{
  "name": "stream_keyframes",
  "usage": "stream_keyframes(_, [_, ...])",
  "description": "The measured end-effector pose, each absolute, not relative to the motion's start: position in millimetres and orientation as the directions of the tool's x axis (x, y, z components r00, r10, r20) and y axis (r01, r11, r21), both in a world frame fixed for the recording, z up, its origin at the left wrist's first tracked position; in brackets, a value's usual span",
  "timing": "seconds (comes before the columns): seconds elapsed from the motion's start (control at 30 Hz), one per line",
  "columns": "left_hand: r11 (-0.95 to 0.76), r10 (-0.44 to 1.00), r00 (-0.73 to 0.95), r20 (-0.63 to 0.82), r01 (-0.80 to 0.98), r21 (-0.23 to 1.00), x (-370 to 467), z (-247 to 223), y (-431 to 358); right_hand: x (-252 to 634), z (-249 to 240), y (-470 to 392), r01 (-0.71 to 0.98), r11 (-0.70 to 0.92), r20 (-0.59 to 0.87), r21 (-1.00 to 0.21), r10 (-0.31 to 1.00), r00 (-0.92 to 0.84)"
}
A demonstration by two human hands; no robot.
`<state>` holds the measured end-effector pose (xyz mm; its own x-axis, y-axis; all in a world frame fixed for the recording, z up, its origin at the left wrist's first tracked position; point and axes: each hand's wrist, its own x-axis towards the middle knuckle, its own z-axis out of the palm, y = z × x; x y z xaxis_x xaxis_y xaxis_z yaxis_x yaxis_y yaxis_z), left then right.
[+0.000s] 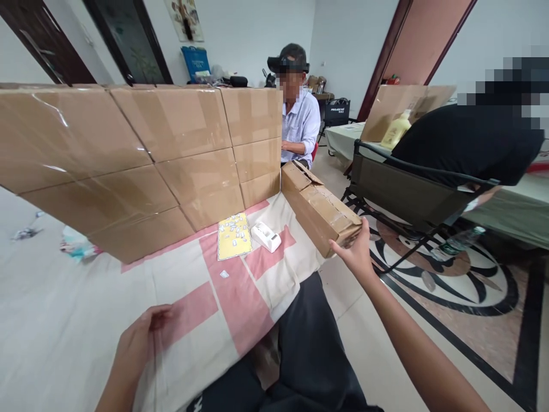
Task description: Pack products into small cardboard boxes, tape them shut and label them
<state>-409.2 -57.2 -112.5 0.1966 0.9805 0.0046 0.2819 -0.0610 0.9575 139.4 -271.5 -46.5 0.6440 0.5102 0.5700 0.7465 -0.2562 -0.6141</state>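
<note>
My right hand [357, 254] grips the near end of a long cardboard box [319, 209], thumb on the side facing the table and fingers at the far corner. The box lies along the right edge of the cloth-covered table [240, 315]. My left hand [139, 337] rests low over the cloth at the left, its fingers loosely stretched and nothing visible in them. Between the hands lie a yellow card [234, 243] with several small pale pieces on it, and a white plastic device [266, 236]. One small white piece [224, 274] lies alone on the cloth.
A wall of taped cardboard boxes [180, 154] stands along the table's back. Behind it sits a person [300, 123] wearing a headset. At the right, another person in black leans forward in a folding chair [398, 189]. A plastic bottle [458, 243] is beside that chair.
</note>
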Motion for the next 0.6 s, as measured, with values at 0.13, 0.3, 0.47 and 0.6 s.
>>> stream_keyframes(0.13, [-0.037, 0.975, 0.22, -0.025, 0.271, 0.962, -410.3, -114.2, -59.3, 168.6, -42.8, -228.0, 0.741, -0.239, 0.548, -0.628, 0.541, 0.639])
stream_keyframes(0.3, [-0.077, 0.96, 0.279, -0.028, 0.357, 0.931, -410.1, -108.8, -65.9, 197.6, -33.0, -170.8, 0.697, -0.239, 0.454, -0.676, 0.61, 0.649])
stream_keyframes(0.47, [-0.12, 0.949, 0.315, -0.016, 0.408, 0.905, -403.3, -95.5, -74.9, 220.7, -17.0, -131.2, 0.633, -0.323, 0.302, -0.703, 0.671, 0.677])
stream_keyframes(0.6, [-0.201, 0.925, 0.378, 0.031, 0.419, 0.886, -399.6, -87.5, -80.2, 225.8, -1.8, -126.9, 0.599, -0.444, 0.211, -0.667, 0.658, 0.723])
